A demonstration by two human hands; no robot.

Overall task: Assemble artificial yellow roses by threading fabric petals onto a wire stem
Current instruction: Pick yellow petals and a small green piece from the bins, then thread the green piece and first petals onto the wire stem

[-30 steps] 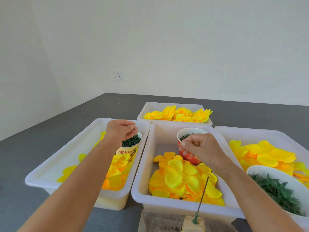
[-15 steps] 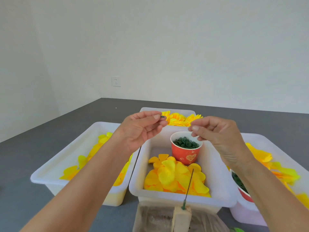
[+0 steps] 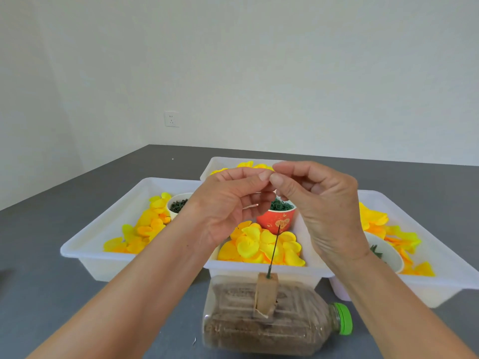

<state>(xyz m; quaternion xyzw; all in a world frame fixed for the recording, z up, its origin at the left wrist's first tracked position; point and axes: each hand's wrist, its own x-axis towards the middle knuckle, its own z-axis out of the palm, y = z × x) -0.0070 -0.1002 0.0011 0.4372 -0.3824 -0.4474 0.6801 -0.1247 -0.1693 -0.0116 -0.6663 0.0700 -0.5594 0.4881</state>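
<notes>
Hands: two, raised above the middle tray; left hand (image 3: 228, 203) and right hand (image 3: 318, 203) meet at thumb and forefinger tips, pinched together. What they pinch is too small to make out.
Wire stem: one (image 3: 274, 248), thin, dark green and straight; it stands nearly upright, long axis vertical with a slight lean to the right at its top, tip pointing up toward the hands, apart from them.
Block: one (image 3: 267, 294), tan and rectangular, holding the foot of the stem; it sits on top of the bottle.
Bottle: one (image 3: 264, 327), clear ribbed plastic filled with brown granular matter, lying on its side at the near edge, green cap to the right.
Trays: four, white plastic, rectangular: left tray (image 3: 103, 244), middle tray (image 3: 259, 272), right tray (image 3: 445, 268), far tray (image 3: 215, 163).
Petals: loose yellow and orange fabric pieces, rounded and cupped, in all four trays; the middle heap (image 3: 259, 247) lies just behind the stem.
Cups: three, each holding dark green pieces: red cup (image 3: 276, 218) in the middle tray, white cup (image 3: 178, 204) in the left tray, white bowl (image 3: 386, 251) in the right tray.
Table: grey, matt (image 3: 39, 255).
</notes>
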